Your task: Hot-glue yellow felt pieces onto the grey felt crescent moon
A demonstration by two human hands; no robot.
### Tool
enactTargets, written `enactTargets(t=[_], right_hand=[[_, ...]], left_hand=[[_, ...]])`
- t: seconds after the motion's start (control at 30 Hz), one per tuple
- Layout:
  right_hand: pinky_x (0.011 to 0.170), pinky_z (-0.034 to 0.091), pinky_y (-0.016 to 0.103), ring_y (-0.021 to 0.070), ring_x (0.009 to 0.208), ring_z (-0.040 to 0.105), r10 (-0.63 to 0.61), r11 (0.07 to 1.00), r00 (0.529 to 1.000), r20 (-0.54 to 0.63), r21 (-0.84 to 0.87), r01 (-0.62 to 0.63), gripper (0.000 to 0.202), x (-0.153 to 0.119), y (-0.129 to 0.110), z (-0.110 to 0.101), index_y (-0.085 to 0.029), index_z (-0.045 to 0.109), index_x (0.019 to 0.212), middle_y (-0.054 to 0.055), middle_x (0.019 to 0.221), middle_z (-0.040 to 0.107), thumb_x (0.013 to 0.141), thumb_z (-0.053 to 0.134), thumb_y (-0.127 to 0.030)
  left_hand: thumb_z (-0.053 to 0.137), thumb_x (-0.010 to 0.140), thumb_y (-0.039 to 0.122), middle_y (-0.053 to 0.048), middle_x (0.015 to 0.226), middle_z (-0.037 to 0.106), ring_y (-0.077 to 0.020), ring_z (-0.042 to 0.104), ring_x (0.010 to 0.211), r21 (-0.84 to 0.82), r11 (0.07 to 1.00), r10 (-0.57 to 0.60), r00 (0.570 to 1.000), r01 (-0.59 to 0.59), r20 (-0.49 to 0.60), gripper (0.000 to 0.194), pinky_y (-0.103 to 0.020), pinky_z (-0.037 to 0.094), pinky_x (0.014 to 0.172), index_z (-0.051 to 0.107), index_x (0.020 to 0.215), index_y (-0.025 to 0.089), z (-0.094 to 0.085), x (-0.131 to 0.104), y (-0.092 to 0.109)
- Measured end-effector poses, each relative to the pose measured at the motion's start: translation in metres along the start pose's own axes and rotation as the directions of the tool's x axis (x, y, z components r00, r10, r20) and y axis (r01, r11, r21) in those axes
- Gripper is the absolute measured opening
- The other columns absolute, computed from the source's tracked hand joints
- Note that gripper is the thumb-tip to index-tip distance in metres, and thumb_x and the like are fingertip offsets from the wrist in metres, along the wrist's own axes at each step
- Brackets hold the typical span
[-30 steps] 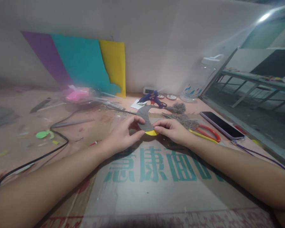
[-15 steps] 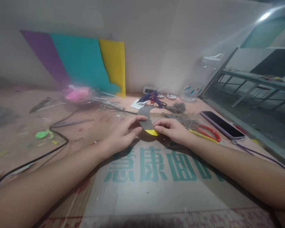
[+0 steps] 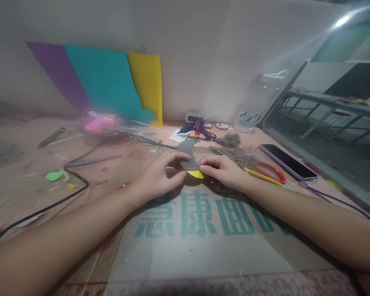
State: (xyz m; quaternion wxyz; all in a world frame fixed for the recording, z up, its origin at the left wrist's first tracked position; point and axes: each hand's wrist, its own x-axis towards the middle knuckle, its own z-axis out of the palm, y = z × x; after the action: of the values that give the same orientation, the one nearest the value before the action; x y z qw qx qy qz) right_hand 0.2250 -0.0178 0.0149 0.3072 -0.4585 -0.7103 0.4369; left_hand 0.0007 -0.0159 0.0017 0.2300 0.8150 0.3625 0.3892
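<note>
A grey crescent-shaped piece (image 3: 188, 151) with a yellow lower edge (image 3: 196, 174) is held up between both hands above the table. My left hand (image 3: 163, 172) grips its left side, index finger on the grey face and thumb near the yellow edge. At its lower right, my right hand (image 3: 220, 169) pinches the rim between thumb and fingers. Behind the piece a blue glue gun (image 3: 197, 128) rests beside a white paper (image 3: 176, 135). Dry grey twigs (image 3: 234, 156) lie just beyond my right hand.
Red-and-yellow-handled scissors (image 3: 271, 172) and a phone (image 3: 288, 161) lie at the right. A clear bottle (image 3: 254, 102) stands by the wall. Coloured sheets (image 3: 105, 82) lean at the back left. A black cable (image 3: 49, 209) crosses the left side.
The grey piece has shifted and tilted slightly to the left and down. My left thumb has moved a little down and right, and both hands still hold the piece.
</note>
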Motion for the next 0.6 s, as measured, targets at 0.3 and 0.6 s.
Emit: enactTargets(t=[0.3, 0.6], right_hand=[[0.04, 0.036, 0.021, 0.0093, 0.041, 0.047, 0.026, 0.999, 0.999, 0.034, -0.025, -0.025, 0.03, -0.0007, 0.0001, 0.0006, -0.014, 0.067, 0.093, -0.004, 0.055, 0.056, 0.082, 0.062, -0.041], [0.04, 0.034, 0.021, 0.0081, 0.041, 0.046, 0.027, 0.999, 0.999, 0.025, 0.025, -0.028, 0.03, -0.0012, 0.0006, 0.0002, -0.014, 0.066, 0.091, -0.005, 0.055, 0.054, 0.081, 0.063, -0.042]], left_hand=[[0.059, 0.08, 0.02, -0.003, 0.102, 0.071, -0.0166, 0.066, 0.089, 0.09, 0.995, 0.033, 0.999, -0.032, -0.008, 0.028, -0.033, 0.051, 0.088, 0.065, 0.108, 0.021, -0.0029, -0.0006, 0.0038], [0.059, 0.083, 0.021, -0.003, 0.104, 0.074, -0.0161, 0.069, 0.092, 0.041, 0.999, 0.032, 0.999, -0.031, -0.036, 0.028, -0.027, 0.056, 0.083, 0.07, 0.109, 0.022, -0.0003, -0.0021, 0.0049]])
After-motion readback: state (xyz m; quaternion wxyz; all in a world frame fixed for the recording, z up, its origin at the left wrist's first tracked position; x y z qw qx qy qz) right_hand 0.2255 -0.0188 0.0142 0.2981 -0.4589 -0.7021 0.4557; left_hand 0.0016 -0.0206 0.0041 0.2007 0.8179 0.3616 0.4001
